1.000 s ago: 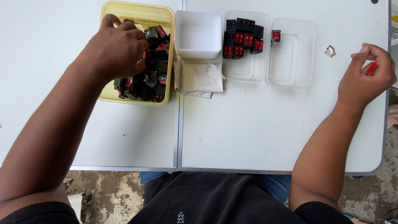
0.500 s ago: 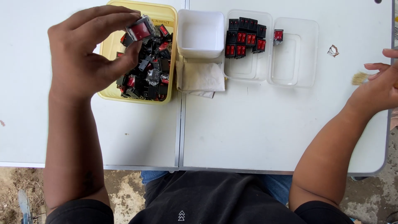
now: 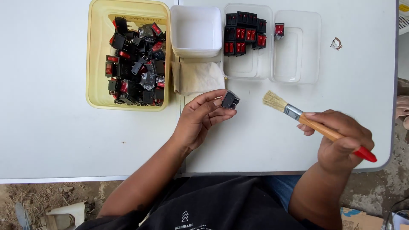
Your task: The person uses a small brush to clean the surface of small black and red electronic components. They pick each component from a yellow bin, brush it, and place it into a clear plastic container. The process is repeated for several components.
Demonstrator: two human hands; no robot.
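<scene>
My left hand holds a small black rocker switch between thumb and fingertips, above the middle of the white table. My right hand grips a paintbrush with a wooden handle, red end and pale bristles. The bristles point left toward the switch, a short gap away. A yellow tub at the upper left is full of black and red switches.
A clear tray holds several switches in neat rows; a second clear tray beside it holds one. A white square tub stands above a folded cloth. A small scrap lies at the right. The table's front edge is near my body.
My left hand lifted a switch out of the yellow tub and brought it to the table's middle. My right hand picked up the brush and moved left toward the switch.
</scene>
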